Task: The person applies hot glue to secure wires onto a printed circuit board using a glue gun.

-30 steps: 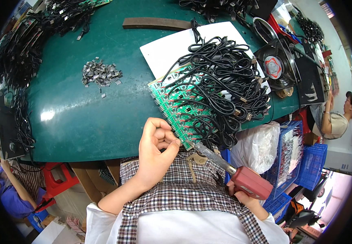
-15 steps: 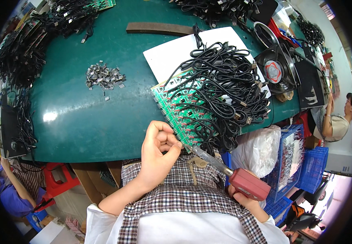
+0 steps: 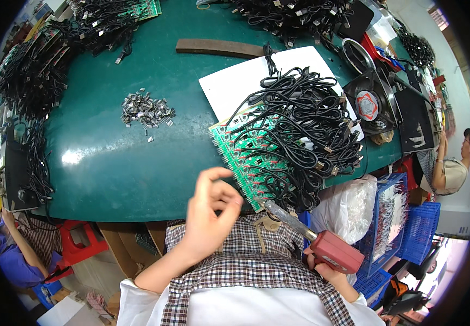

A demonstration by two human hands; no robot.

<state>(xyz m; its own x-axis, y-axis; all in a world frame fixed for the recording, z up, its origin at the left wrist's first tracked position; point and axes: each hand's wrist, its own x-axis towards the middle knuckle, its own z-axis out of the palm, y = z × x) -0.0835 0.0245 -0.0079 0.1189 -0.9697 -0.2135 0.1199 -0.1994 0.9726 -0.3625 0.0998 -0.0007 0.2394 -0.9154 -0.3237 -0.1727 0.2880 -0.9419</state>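
Note:
My right hand (image 3: 324, 267) grips a red-bodied soldering gun (image 3: 337, 252). Its long barrel reaches up and left, ending at the near corner of a green circuit board panel (image 3: 244, 155). Just left of that corner, my left hand (image 3: 213, 212) hovers with thumb and forefinger apart and the other fingers curled; nothing shows between them. Small metal connectors line the panel's left edge, and red wire ends show across it. Bundled black USB cables (image 3: 305, 125) run from the panel and cover its right side. Beneath lies a white sheet (image 3: 226, 89).
A heap of small metal connectors (image 3: 147, 111) lies on the green table (image 3: 99, 179). Behind the sheet is a dark bar (image 3: 218, 48). A round fan (image 3: 368, 106) stands at the right. More cable bundles (image 3: 31, 81) crowd the left edge. Blue crates (image 3: 417, 231) sit lower right.
My left hand has opened its pinch and drawn slightly away from the panel's edge. The soldering gun stays at the near corner. The whole view has shifted slightly.

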